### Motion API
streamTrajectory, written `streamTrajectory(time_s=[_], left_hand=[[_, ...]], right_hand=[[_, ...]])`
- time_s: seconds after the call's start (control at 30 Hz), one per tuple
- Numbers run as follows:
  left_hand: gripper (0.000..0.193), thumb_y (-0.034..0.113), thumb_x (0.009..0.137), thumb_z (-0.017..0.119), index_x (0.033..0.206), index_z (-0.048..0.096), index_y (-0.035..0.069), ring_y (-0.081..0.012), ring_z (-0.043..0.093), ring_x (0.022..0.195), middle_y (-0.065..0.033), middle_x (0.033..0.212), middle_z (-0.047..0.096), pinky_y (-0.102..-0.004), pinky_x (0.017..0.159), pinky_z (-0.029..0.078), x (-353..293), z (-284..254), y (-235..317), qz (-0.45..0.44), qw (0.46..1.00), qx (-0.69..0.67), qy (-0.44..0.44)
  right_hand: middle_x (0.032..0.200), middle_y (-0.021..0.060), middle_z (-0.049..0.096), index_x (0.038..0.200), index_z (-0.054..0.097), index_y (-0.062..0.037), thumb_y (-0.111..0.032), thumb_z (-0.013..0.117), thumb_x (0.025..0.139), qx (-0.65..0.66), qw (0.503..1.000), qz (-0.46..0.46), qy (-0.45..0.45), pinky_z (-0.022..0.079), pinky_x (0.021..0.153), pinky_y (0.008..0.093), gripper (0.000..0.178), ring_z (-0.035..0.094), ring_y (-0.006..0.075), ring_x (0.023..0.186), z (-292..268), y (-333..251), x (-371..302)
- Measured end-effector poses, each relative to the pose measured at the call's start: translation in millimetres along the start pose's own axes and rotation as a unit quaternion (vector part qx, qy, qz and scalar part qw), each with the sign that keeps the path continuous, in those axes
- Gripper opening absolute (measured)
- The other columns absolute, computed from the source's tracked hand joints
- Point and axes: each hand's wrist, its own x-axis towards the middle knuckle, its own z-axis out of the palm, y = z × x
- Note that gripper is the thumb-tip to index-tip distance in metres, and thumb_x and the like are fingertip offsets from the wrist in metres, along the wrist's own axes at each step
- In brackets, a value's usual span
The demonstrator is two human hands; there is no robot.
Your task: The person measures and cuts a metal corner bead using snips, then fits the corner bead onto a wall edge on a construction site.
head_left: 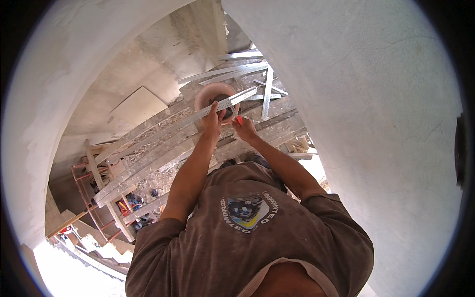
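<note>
My left hand (213, 121) grips a long perforated metal corner strip (190, 118) that runs from lower left to upper right across the planks. Just to the right of it, my right hand (245, 129) holds a small red-handled cutting tool (239, 119) against the strip. A pinkish round bucket (208, 94) with dark contents sits right behind both hands, partly hidden by the strip. Both forearms reach forward from my brown T-shirt.
Rough wooden planks (148, 153) form a platform under the hands. More metal strips (237, 72) lie piled at the far end. Plastered walls (371, 123) close in on both sides. A red scaffold frame (84, 173) and concrete stairs (99, 250) lie below left.
</note>
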Motion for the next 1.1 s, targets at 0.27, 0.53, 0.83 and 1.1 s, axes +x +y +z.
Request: streamTrajectory(time_s=[0.27, 0.53, 0.83, 1.1], left_hand=[[0.034, 0.011, 0.091, 0.075, 0.121, 0.060, 0.005, -0.0214, 0.069, 0.098, -0.0096, 0.117, 0.065, -0.0294, 0.078, 0.066, 3, 6, -4, 0.008, 1.000, -0.002, -0.018], [0.037, 0.011, 0.090, 0.076, 0.123, 0.060, 0.006, -0.0226, 0.069, 0.098, -0.0094, 0.117, 0.064, -0.0312, 0.077, 0.067, 3, 14, -7, 0.022, 0.999, 0.027, 0.009], [0.037, 0.013, 0.090, 0.077, 0.122, 0.060, 0.007, -0.0209, 0.069, 0.097, -0.0085, 0.114, 0.065, -0.0270, 0.074, 0.066, 5, 13, -10, 0.013, 0.999, 0.035, 0.011], [0.040, 0.016, 0.091, 0.076, 0.125, 0.057, 0.006, -0.0221, 0.070, 0.095, -0.0090, 0.111, 0.066, -0.0304, 0.076, 0.065, -3, -7, 16, 0.006, 0.994, 0.025, -0.105]], right_hand=[[0.074, 0.0185, 0.065, 0.092, 0.064, -0.0004, -0.034, 0.066, 0.092, 0.039, 0.991, 0.099, -0.081, 0.049, 0.066, 0.0445, 0.034, 0.067, 0.0314, 0.072, -8, -10, 4], [0.075, 0.0199, 0.065, 0.094, 0.065, -0.0009, -0.036, 0.068, 0.090, -0.011, 0.996, 0.072, -0.054, 0.049, 0.066, 0.0450, 0.035, 0.068, 0.0321, 0.074, -17, -15, 1], [0.077, 0.0212, 0.067, 0.088, 0.067, -0.0016, -0.039, 0.071, 0.089, -0.030, 0.997, 0.065, -0.026, 0.050, 0.067, 0.0465, 0.037, 0.069, 0.0369, 0.075, -18, -15, 5], [0.066, 0.0093, 0.064, 0.081, 0.065, -0.0030, -0.034, 0.072, 0.090, 0.112, 0.982, 0.152, -0.009, 0.046, 0.055, 0.0376, 0.033, 0.063, 0.0219, 0.061, -24, 4, 15]])
